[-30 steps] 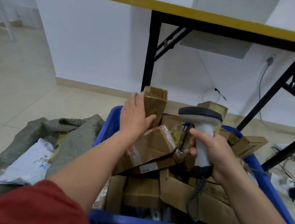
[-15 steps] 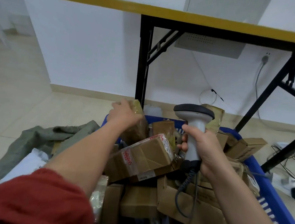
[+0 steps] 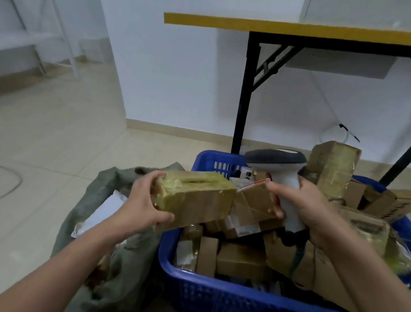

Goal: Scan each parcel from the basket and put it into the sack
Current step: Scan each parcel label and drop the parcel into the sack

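My left hand point(image 3: 144, 206) grips one end of a brown taped cardboard parcel point(image 3: 196, 199), held lengthwise over the left rim of the blue basket point(image 3: 225, 302). My right hand point(image 3: 306, 210) grips the handle of a white barcode scanner point(image 3: 279, 171) with a dark head, above the basket's middle, just right of the parcel. The basket holds several more cardboard parcels point(image 3: 240, 259). The grey-green sack point(image 3: 120, 260) lies open on the floor left of the basket, with a white mailer bag point(image 3: 106, 209) inside it.
A black-legged folding table point(image 3: 246, 90) with a yellow edge stands behind the basket against the white wall. Cables hang at the wall on the right. A grey cable point(image 3: 2, 189) lies on the tiled floor at far left.
My left hand has lifted the taped parcel out of the pile and swung it left, toward the sack side. The scanner hand has stayed above the basket. The camera has turned left.
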